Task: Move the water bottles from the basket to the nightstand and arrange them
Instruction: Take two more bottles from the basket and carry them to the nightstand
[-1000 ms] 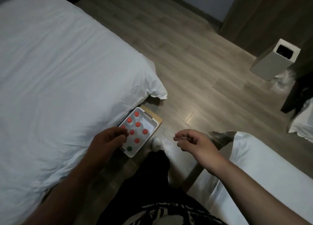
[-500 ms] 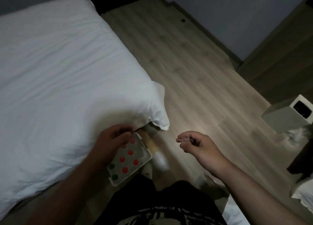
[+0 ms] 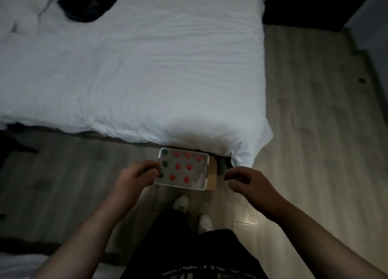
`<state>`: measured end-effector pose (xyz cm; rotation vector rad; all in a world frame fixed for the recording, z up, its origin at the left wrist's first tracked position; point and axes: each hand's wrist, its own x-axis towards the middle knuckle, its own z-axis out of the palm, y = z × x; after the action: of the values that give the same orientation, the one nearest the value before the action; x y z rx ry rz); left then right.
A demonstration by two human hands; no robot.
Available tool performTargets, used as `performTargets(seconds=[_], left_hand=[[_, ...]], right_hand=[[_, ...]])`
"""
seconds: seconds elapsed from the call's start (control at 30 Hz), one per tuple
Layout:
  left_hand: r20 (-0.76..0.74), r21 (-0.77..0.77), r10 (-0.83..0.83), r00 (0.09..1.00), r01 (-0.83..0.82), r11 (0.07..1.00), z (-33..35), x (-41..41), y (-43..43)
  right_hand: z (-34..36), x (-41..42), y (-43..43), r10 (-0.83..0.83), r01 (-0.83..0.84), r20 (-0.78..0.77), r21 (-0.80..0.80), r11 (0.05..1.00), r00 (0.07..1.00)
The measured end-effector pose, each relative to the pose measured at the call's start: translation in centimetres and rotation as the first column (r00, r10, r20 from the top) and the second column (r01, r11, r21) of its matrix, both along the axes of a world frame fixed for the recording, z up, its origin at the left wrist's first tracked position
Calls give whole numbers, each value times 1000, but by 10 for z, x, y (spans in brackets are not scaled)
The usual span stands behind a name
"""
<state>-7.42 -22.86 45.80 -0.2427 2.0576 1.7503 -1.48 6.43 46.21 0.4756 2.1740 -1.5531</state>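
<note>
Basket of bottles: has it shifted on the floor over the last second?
No. The basket still sits beside the cardboard box, just below the bed corner. Only the camera has swung round.

Of the water bottles (image 3: 178, 166) we see only round caps from above; their bodies are hidden inside the basket (image 3: 181, 186). Our left hand (image 3: 136, 179) covers the basket's left rim and half of one green cap (image 3: 161, 175), and we cannot tell whether its fingers touch either. The basket hides part of a cardboard box (image 3: 212, 173). The bed (image 3: 136, 68) is cut off at the left edge.
</note>
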Motion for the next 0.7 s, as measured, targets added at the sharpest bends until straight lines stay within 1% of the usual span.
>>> performTargets(seconds=[0.07,0.17,0.27,0.37,0.47,0.5,0.57,0.7], left_hand=[[42,19,87,995,-88,996,-9,20,-14],[103,5,183,978,-185,983,-25,33,-30],[162,-31,214,963,-212,977,-53,29,-44],[201,-90,221,954,-206,974,-93,17,-56],[232,-151,184,955,-151,977,-139,-1,-65],[230,-187,164,959,-122,975,-155,-7,-67],[210,-240,118,970,-66,969,-187,-20,-71],[174,-346,6,985,56,936,-259,-41,-67]], right_hand=[[-4,-2,-6,46,-46,-2,7,999,999],[-12,-9,-17,126,-126,7,28,992,992],[-35,-21,-27,204,-206,36,69,976,978],[-83,-38,-37,249,-258,71,177,950,966],[-142,-56,-51,332,-350,110,347,870,937],[-161,-62,-56,355,-377,129,373,848,926],[-198,-74,-67,387,-414,151,396,820,910],[-268,-90,-88,437,-448,124,404,798,891]])
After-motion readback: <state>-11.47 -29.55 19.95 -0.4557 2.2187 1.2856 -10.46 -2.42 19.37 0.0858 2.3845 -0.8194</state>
